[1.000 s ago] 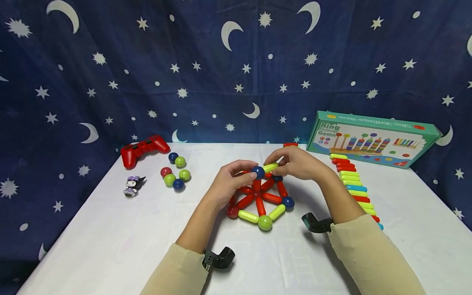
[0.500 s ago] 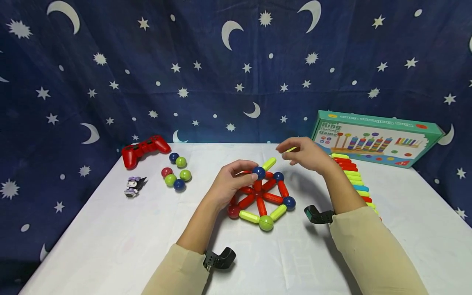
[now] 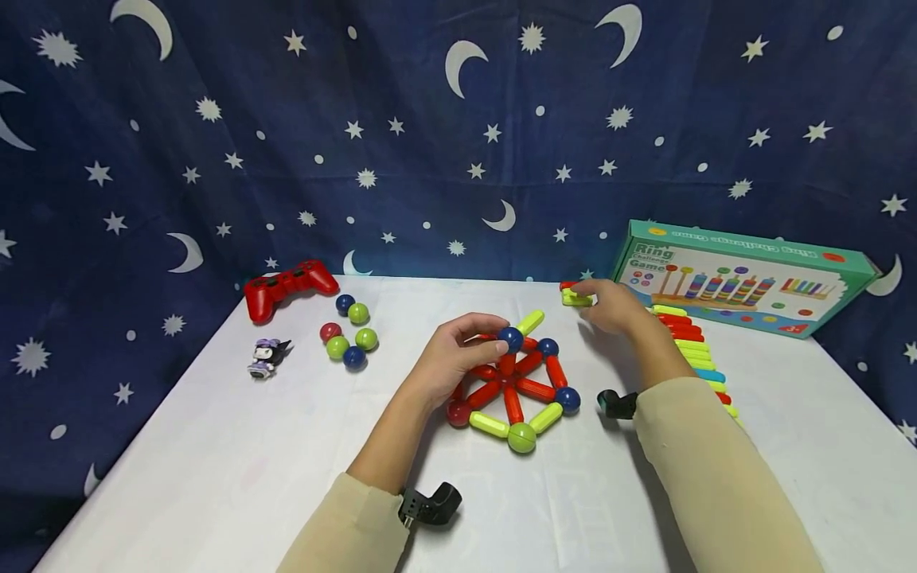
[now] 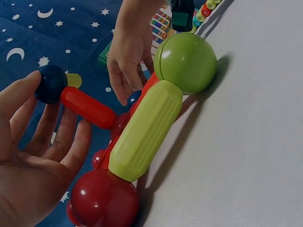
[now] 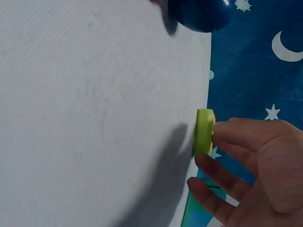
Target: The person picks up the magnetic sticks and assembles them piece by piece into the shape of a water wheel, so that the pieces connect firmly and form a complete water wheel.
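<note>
My left hand (image 3: 454,358) pinches a blue ball (image 3: 511,339) between thumb and fingers. A red stick (image 4: 87,106) slants down from that ball toward the middle of a wheel-like build of sticks and balls. A yellow-green stick (image 3: 531,322) juts out behind the ball. On the rim sit a green ball (image 3: 521,438), a dark red ball (image 3: 459,413) and blue balls (image 3: 568,399). At the table's back, my right hand (image 3: 616,309) has its fingertips around a yellow-green stick (image 5: 204,132). A red stick (image 3: 567,284) lies just behind it, partly hidden.
Loose balls (image 3: 354,358) in several colours lie left of the build, near a red game controller (image 3: 290,290) and a small figurine (image 3: 266,358). A row of sticks (image 3: 691,348) runs down the right side. The game box (image 3: 745,278) leans at the back right.
The right hand has let go of the yellow-green stick behind the blue ball and moved back and right to the sticks lying there. The left hand keeps holding the blue ball.
</note>
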{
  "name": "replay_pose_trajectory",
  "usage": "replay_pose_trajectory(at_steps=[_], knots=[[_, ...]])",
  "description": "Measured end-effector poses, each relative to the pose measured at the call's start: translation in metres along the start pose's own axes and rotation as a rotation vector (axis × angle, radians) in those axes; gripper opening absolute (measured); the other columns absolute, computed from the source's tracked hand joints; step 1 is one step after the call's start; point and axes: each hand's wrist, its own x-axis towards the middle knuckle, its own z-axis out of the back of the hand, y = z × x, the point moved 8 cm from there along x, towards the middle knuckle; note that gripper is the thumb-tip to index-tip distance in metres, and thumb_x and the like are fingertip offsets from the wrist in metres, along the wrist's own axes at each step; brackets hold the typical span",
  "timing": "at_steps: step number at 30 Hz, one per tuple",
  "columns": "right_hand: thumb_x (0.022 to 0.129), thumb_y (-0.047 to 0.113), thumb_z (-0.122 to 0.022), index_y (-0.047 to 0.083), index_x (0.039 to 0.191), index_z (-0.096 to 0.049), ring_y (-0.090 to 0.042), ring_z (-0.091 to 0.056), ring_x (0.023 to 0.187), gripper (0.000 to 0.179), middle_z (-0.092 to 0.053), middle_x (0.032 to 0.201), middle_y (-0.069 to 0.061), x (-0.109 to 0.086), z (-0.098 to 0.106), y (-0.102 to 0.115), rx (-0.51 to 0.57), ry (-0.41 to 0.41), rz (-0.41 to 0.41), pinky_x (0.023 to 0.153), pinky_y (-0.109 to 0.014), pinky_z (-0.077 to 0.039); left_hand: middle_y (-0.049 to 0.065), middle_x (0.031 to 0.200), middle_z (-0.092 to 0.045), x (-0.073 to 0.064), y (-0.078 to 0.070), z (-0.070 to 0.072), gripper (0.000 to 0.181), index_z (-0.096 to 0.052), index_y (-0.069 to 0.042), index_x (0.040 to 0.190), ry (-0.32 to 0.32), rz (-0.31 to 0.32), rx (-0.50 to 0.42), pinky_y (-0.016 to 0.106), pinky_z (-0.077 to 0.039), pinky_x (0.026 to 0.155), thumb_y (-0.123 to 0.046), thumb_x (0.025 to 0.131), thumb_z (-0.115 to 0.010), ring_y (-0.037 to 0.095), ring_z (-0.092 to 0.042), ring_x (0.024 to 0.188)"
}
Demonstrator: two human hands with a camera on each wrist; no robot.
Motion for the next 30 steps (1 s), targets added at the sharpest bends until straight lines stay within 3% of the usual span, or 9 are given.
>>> replay_pose_trajectory(at_steps=[12, 18, 25, 28, 30], knots=[[0.097, 0.009, -0.059, 0.006, 0.147, -0.055, -0.05, -0.041, 0.141, 0.05, -0.049, 0.152, -0.027, 0.004, -0.001, -0.005, 0.052, -0.03, -0.011, 0.115, -0.069, -0.033, 0.007, 0.129, -0.067, 0.001, 0.003, 0.0, 0.035, -0.07, -0.014, 0.128, -0.003, -0.003, -0.004, 0.041, -0.056, 0.099, -0.017, 0.094, -0.074, 0.023, -0.066, 0.113], [0.094, 0.007, -0.064, 0.004, 0.139, -0.062, -0.045, -0.052, 0.123, 0.045, -0.059, 0.137, -0.027, 0.002, -0.003, -0.007, 0.041, -0.02, -0.036, 0.107, -0.061, -0.046, 0.008, 0.13, -0.065, 0.0, 0.0, -0.001, 0.034, -0.069, -0.011, 0.129, 0.012, -0.024, -0.031, 0.032, -0.056, 0.098, -0.014, 0.095, -0.073, 0.022, -0.069, 0.115], [0.093, 0.009, -0.071, 0.007, 0.123, -0.071, -0.042, -0.055, 0.115, 0.03, -0.061, 0.132, -0.028, -0.002, -0.007, -0.007, -0.004, 0.018, -0.047, 0.102, -0.058, -0.049, 0.008, 0.131, -0.065, 0.0, 0.0, -0.001, 0.034, -0.069, -0.012, 0.128, 0.01, -0.018, -0.019, 0.034, -0.056, 0.098, -0.014, 0.095, -0.073, 0.021, -0.068, 0.115], [0.095, 0.013, -0.071, 0.007, 0.124, -0.069, -0.039, -0.06, 0.108, 0.03, -0.062, 0.13, -0.027, -0.006, -0.007, -0.005, 0.051, -0.004, -0.017, 0.094, -0.05, -0.055, 0.008, 0.13, -0.065, 0.001, 0.0, -0.001, 0.034, -0.069, -0.012, 0.128, 0.012, -0.022, -0.025, 0.035, -0.056, 0.099, -0.014, 0.095, -0.073, 0.022, -0.068, 0.116], [0.097, 0.015, -0.07, 0.006, 0.128, -0.065, -0.035, -0.063, 0.101, 0.033, -0.062, 0.131, -0.027, -0.01, -0.007, -0.004, 0.152, -0.019, 0.005, 0.087, -0.042, -0.059, 0.007, 0.13, -0.066, 0.001, 0.0, -0.002, 0.034, -0.069, -0.012, 0.128, 0.015, -0.022, -0.026, 0.035, -0.056, 0.099, -0.014, 0.095, -0.073, 0.022, -0.068, 0.116]])
